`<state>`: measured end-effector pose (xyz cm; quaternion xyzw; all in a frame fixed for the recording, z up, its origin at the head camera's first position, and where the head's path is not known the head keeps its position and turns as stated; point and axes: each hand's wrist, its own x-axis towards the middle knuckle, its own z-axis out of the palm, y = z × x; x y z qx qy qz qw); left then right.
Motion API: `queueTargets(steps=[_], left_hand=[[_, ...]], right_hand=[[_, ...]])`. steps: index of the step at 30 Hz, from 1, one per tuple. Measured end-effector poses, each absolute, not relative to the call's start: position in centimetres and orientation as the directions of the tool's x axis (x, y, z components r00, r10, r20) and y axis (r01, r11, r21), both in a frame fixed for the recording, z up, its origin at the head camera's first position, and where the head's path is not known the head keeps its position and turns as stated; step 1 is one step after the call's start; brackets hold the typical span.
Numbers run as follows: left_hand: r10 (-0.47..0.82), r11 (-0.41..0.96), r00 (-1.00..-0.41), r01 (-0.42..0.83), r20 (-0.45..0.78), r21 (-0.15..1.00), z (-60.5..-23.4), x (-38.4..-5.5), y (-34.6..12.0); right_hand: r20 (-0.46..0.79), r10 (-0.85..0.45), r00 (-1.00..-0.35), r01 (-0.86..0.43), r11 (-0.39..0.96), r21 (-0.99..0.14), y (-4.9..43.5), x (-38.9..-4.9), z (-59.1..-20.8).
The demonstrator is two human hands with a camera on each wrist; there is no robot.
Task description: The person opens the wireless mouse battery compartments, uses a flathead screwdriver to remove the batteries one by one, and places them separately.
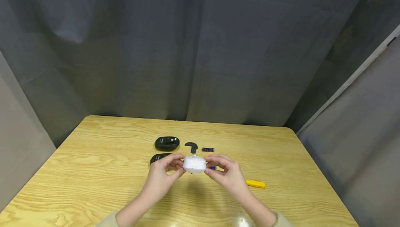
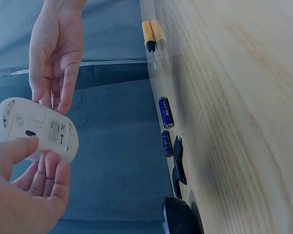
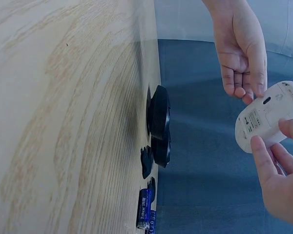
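Note:
A white computer mouse (image 1: 194, 164) is held up over the table between both hands. My left hand (image 1: 160, 177) pinches one end of it, and my right hand (image 1: 229, 178) grips the opposite end, thumb and fingers at the edge. Both wrist views show its underside, with a dark sensor hole, printed label and flat panel. In the left wrist view the left thumb lies on that underside, close to the sensor hole. Behind the hands lie two black mice, the rear one (image 1: 167, 143) in full view and the nearer one (image 1: 158, 157) partly covered by the left hand.
Black cover pieces (image 1: 192, 147) lie beyond the white mouse. Next to them is a blue battery (image 1: 208, 149); another battery (image 1: 213, 168) is partly hidden by the right hand. A yellow-handled screwdriver (image 1: 256, 184) rests to the right. Grey curtains surround the wooden table (image 1: 93, 157).

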<state>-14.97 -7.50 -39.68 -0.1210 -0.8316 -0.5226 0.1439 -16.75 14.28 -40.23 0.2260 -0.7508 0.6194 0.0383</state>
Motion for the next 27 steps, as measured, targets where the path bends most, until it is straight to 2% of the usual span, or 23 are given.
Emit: queueTargets(steps=[10, 17, 27], left_hand=[[0.059, 0.42, -0.952, 0.297, 0.301, 0.857, -39.69, -14.75, -7.6], [0.07, 0.387, -0.961, 0.272, 0.266, 0.881, -39.75, -14.55, -7.77], [0.129, 0.207, -0.976, 0.199, 0.175, 0.958, -39.88, -14.32, -7.76]], right_hand=[[0.22, -0.248, -0.943, -0.271, 0.194, -0.943, 14.26, -16.45, -39.95], [0.218, -0.267, -0.939, -0.259, 0.129, -0.957, 14.26, -16.31, -39.91], [0.232, -0.315, -0.92, -0.259, 0.044, -0.965, 14.22, -16.23, -40.39]])
